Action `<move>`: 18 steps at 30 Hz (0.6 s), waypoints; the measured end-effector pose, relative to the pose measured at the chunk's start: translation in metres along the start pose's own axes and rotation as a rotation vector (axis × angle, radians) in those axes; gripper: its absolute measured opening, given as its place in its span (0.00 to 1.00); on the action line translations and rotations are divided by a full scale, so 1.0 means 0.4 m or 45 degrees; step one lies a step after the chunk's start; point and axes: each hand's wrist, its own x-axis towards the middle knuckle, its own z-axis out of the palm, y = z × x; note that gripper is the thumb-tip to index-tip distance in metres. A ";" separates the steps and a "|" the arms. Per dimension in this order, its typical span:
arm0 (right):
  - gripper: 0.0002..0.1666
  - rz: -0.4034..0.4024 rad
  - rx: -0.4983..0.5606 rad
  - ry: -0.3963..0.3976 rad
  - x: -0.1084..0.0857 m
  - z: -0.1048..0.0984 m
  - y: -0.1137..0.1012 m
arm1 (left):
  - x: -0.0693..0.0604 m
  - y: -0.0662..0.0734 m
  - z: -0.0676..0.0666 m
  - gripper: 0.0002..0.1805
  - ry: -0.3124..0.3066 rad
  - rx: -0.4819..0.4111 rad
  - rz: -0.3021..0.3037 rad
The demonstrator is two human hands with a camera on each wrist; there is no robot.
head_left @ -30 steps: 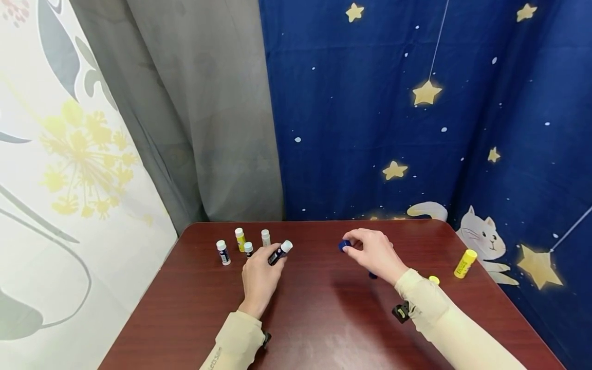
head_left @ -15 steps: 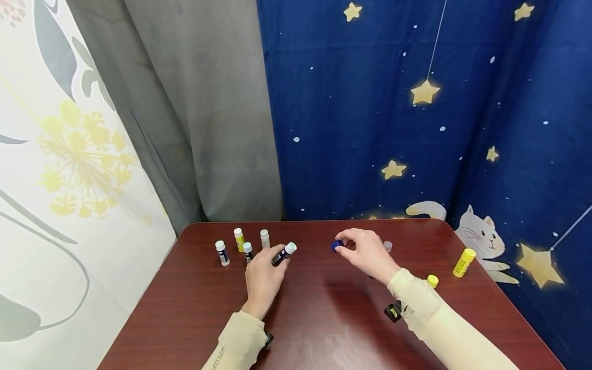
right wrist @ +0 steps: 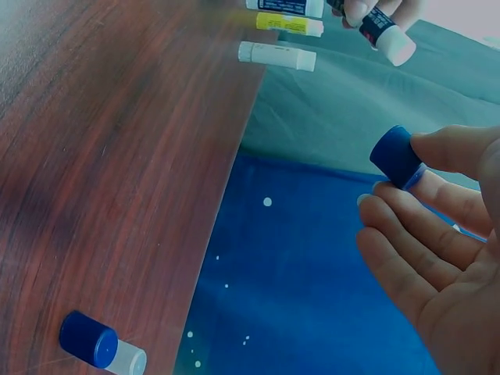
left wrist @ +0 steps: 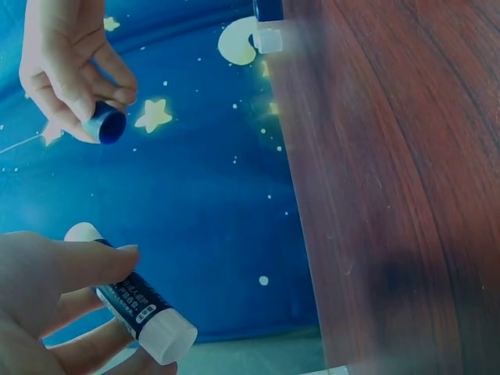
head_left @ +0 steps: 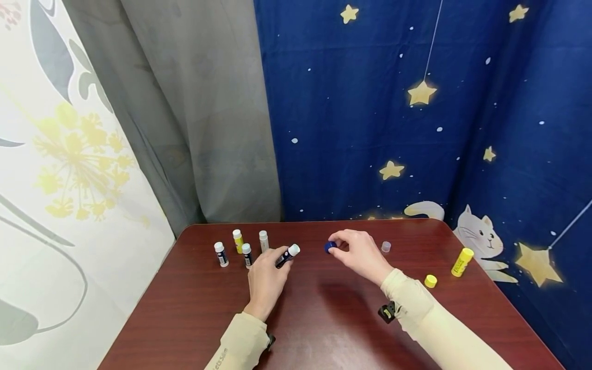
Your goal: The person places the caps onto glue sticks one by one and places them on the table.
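One dark stick (head_left: 283, 258) is gripped in the left hand (head_left: 269, 278), one blue cap (head_left: 330, 247) pinched in the right hand (head_left: 362, 256). Four sticks (head_left: 264, 241) stand beside the left; near the right are three more caps (head_left: 430, 281) and, farther out, one yellow stick (head_left: 462, 262).

A reddish-brown, wood-grained table (head_left: 305, 313) with rounded far corners stands before a backdrop of hanging fabric. Dark blue cloth (head_left: 342, 118), dotted with white flecks and golden stars (head_left: 422, 93), two of them on thin strings, spans the centre and right, where a printed white cat (head_left: 478, 235) peers out beside the far corner. Left of the blue, a gray curtain (head_left: 231, 118) falls in folds next to a white panel (head_left: 28, 169) bearing a yellow flower (head_left: 76, 167) and gray leaves. Light casts a pale sheen across the near surface.
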 end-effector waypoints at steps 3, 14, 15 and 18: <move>0.09 -0.003 0.004 -0.004 -0.002 0.004 -0.005 | -0.003 0.003 0.002 0.18 -0.002 0.003 0.011; 0.09 -0.035 0.021 -0.005 0.003 0.017 -0.023 | -0.010 0.008 0.011 0.17 0.001 0.013 0.049; 0.09 -0.034 0.025 -0.007 0.003 0.018 -0.025 | -0.010 0.009 0.011 0.17 -0.002 0.013 0.051; 0.09 -0.022 0.036 -0.015 0.004 0.021 -0.031 | -0.011 0.012 0.011 0.16 -0.011 0.015 0.053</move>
